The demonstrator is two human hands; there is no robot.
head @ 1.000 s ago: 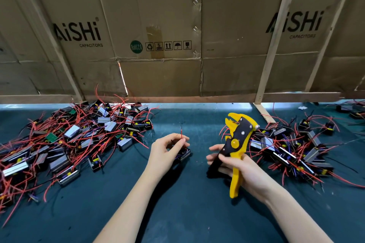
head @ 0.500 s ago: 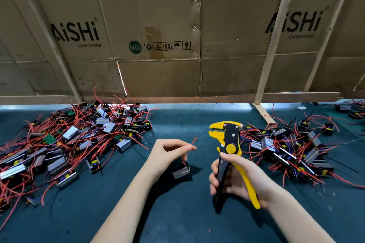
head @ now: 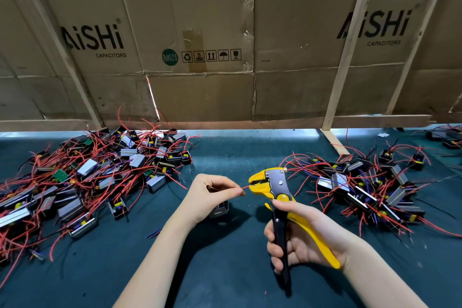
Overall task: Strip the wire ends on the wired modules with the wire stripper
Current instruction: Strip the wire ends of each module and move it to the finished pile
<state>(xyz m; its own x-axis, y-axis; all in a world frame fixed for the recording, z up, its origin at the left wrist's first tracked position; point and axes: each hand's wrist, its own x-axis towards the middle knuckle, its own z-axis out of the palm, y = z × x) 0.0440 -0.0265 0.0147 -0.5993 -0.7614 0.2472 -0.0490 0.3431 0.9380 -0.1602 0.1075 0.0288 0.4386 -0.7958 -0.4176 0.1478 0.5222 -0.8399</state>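
Observation:
My left hand [head: 212, 195] pinches a thin red wire [head: 246, 187] between thumb and forefinger. Its small black module [head: 220, 209] hangs just under that hand, partly hidden by it. My right hand [head: 302, 240] grips the yellow and black wire stripper [head: 277, 191] by its handles, head up and jaws facing left. The wire's tip sits in the stripper's yellow jaws. A big pile of wired modules [head: 82, 177] with red leads lies at the left, and a second pile [head: 370, 182] lies at the right.
The dark green table mat [head: 225, 270] carries a few tiny red insulation scraps. A cardboard wall [head: 200, 45] with wooden battens closes off the back. More modules [head: 447, 136] lie at the far right edge.
The right hand has swung the stripper upright and leftward, jaws now at the wire. The left hand has lifted the module off the mat and turned the wire tip toward the jaws.

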